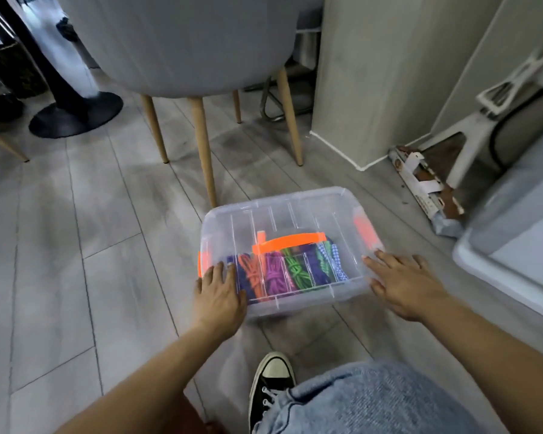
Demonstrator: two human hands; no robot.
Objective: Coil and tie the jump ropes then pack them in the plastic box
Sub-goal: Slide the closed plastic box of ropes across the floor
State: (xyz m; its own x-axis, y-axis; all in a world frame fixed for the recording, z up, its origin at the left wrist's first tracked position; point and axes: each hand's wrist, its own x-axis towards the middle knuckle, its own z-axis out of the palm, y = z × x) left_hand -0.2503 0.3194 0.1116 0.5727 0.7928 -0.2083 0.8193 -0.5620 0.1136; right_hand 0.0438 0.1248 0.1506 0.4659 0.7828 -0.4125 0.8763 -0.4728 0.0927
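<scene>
At frame centre the lidded plastic box (295, 211) sits on the floor (91, 245), coiled orange, purple, green and blue jump ropes (276, 272) inside; left hand (218, 292) and right hand (403, 281) rest flat-fingered on its lower corners

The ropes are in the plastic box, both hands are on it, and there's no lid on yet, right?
Not quite. The head view shows a clear lid with an orange handle already on the plastic box, the coiled jump ropes showing through it. The left hand and right hand do rest on it.
</scene>
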